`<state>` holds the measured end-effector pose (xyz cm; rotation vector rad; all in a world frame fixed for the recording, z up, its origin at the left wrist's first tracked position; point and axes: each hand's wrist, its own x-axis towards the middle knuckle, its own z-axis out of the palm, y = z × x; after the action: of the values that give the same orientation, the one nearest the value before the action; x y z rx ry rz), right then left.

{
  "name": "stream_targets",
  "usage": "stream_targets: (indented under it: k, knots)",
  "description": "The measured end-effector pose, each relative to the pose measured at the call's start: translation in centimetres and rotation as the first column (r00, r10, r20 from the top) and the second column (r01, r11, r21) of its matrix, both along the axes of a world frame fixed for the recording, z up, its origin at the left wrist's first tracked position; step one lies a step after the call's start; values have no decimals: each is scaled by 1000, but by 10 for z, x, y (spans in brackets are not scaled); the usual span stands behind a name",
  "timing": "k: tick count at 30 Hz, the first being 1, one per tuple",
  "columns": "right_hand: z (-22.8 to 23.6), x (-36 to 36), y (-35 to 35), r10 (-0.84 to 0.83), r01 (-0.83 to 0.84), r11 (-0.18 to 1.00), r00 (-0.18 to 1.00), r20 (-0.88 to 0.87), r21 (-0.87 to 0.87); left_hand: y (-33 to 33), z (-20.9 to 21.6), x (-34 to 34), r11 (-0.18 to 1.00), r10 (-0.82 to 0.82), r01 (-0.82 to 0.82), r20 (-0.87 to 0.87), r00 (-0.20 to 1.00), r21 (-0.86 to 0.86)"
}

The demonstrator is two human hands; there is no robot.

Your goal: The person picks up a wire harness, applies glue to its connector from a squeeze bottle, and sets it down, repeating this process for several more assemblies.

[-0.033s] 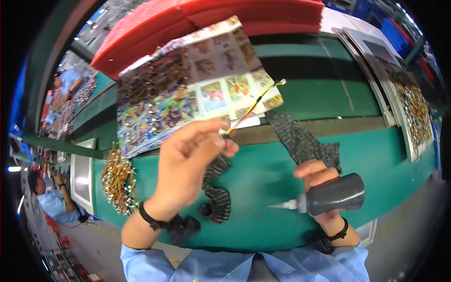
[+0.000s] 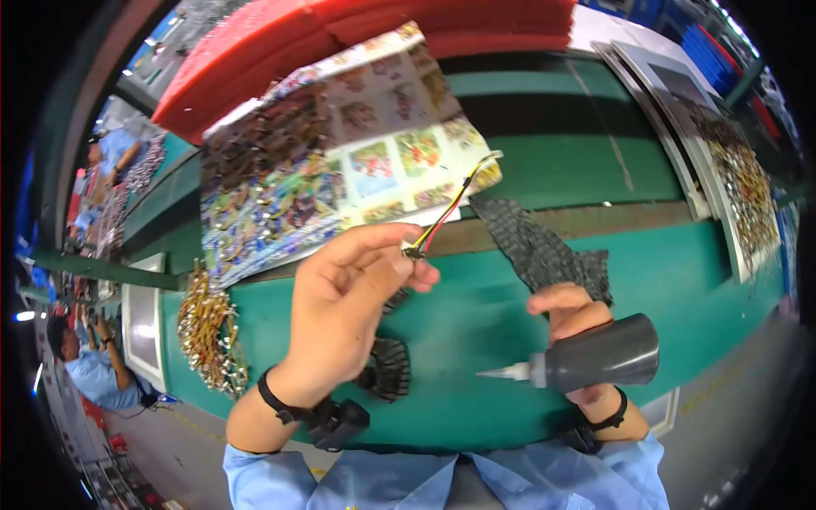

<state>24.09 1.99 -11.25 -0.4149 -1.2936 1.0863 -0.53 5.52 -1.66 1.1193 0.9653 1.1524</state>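
Note:
My left hand (image 2: 348, 297) is raised over the green table (image 2: 484, 408), pinching a small wire lead (image 2: 450, 204) between thumb and fingertips. The lead has red, yellow and black strands, with a tiny part at the pinched end, and it rises up and to the right. My right hand (image 2: 569, 310) grips a dark grey squeeze bottle (image 2: 603, 353) lying sideways. Its white nozzle (image 2: 501, 371) points left, below and apart from the wire. Both wrists wear black straps.
A colourful printed sheet (image 2: 340, 161) covered with small parts leans behind my left hand. Black mesh strips (image 2: 535, 242) and a black ribbed piece (image 2: 387, 365) lie on the table. A heap of gold wired parts (image 2: 208, 331) sits left, a parts tray (image 2: 739, 187) right. A person (image 2: 93, 357) works far left.

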Motion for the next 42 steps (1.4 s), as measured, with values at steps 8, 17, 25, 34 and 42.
stream_targets:
  k: [8, 17, 25, 34, 42]
  knots:
    - [35, 15, -10, -9, -62, 985, 913, 408, 160, -29, -26, 53, 992, -76, 102, 297, 952, -73]
    - [31, 15, -20, -7, -84, 974, 915, 402, 210, -44, -29, 64, 988, -83, 126, 392, 916, -84]
    - [35, 19, -23, 24, -114, 978, 893, 449, 176, -47, -29, 65, 985, -92, 142, 405, 910, -96]
    - [36, 18, -22, -79, -11, 974, 917, 390, 225, -47, -31, 67, 986, -91, 139, 407, 909, -90]
    - [37, 21, -24, 5, -87, 981, 905, 426, 175, -48, -28, 69, 986, -89, 126, 290, 953, -111]
